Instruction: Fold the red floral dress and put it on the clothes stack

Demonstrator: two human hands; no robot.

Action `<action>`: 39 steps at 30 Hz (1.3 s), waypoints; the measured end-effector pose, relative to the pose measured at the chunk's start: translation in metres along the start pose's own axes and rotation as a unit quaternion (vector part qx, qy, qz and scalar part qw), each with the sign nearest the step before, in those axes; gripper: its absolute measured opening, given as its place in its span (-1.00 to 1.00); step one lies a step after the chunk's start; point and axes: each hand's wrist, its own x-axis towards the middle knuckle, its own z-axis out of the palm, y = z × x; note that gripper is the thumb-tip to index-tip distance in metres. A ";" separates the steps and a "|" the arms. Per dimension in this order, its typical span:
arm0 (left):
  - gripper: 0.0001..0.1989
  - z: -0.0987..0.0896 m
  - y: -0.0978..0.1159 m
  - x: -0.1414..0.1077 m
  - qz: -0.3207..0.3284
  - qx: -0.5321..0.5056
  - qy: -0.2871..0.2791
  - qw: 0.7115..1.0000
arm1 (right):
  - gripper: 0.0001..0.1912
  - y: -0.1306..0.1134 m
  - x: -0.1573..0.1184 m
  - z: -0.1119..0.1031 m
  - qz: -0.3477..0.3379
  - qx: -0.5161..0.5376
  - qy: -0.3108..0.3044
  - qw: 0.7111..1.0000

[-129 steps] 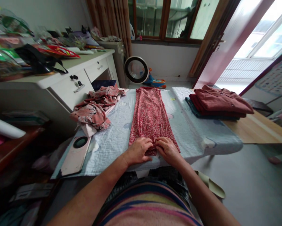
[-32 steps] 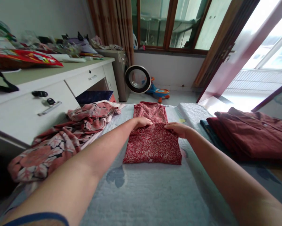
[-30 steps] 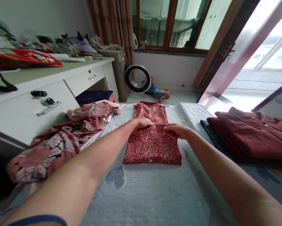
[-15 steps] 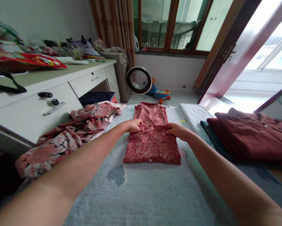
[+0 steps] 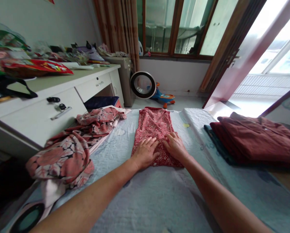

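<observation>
A red garment with a small pale print [image 5: 156, 121] lies partly folded on the light blue quilted bed cover [image 5: 145, 200]. My left hand [image 5: 146, 152] rests flat on the near left part of the garment, fingers spread. On the near right part lies my right hand [image 5: 176, 146], palm down with its fingers apart. Both hands touch the cloth and grip nothing. The garment's collar end points away from me, and its near edge is partly hidden under my hands.
A crumpled pink and black floral cloth [image 5: 69, 152] lies at left. Folded clothes [image 5: 258, 139] are stacked at right. Beyond the left bedside stands a white desk [image 5: 38, 119] covered with bags. A washing machine with its round door [image 5: 143, 84] open and a blue ride-on toy [image 5: 163, 96] are behind.
Both hands have let go of the garment's folded edge. They have moved nearer to me and closer together, and now press flat on the cloth.
</observation>
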 end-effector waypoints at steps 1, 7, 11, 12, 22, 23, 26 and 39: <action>-0.46 0.005 0.001 -0.003 0.004 0.004 -0.012 1.000 | -0.73 -0.003 -0.003 0.004 0.002 -0.011 -0.017 1.000; -0.42 0.015 -0.006 -0.005 0.006 0.007 -0.018 1.000 | -0.60 0.003 -0.008 0.028 -0.007 -0.005 -0.044 0.999; -0.46 0.005 0.000 0.000 -0.008 -0.012 -0.012 1.000 | -0.64 0.012 -0.006 0.029 -0.032 0.061 -0.004 0.998; -0.50 0.002 0.002 0.003 -0.014 -0.017 -0.004 1.000 | -0.66 0.015 -0.005 0.027 -0.036 0.080 0.020 0.996; -0.71 -0.003 -0.012 0.063 -0.068 -0.042 0.059 0.995 | -0.64 0.050 0.028 0.004 0.200 0.003 0.029 0.979; -0.70 -0.002 -0.016 0.071 -0.082 -0.041 0.051 0.994 | -0.64 0.051 0.030 0.007 0.214 0.003 0.029 0.976; -0.68 0.002 -0.028 0.088 -0.128 -0.034 0.030 0.991 | -0.65 0.051 0.029 0.016 0.238 0.008 0.055 0.970; -0.92 0.007 -0.035 0.080 -0.133 -0.018 0.093 0.987 | -0.72 0.055 0.034 0.025 0.188 0.151 0.148 0.959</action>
